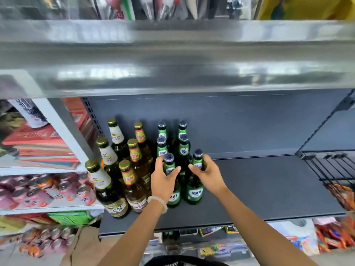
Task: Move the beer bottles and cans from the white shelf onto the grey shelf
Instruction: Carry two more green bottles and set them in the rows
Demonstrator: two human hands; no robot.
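Observation:
On the grey shelf (269,189) stand several beer bottles in rows: brown ones with gold caps (132,187) on the left, green ones with dark caps (183,148) to their right. My left hand (163,179) curls round the neck of the front left green bottle (172,194). My right hand (205,171) grips the neck of the front right green bottle (195,191). Both bottles stand upright on the shelf board. Pink cans (63,189) sit on the white shelf (48,208) at the left.
A metal shelf (172,60) overhangs just above the bottles. A black wire basket (332,166) with snack packs hangs at the right. Red boxes (38,146) lie stacked on the upper white shelf. More cans (50,239) sit low at the left.

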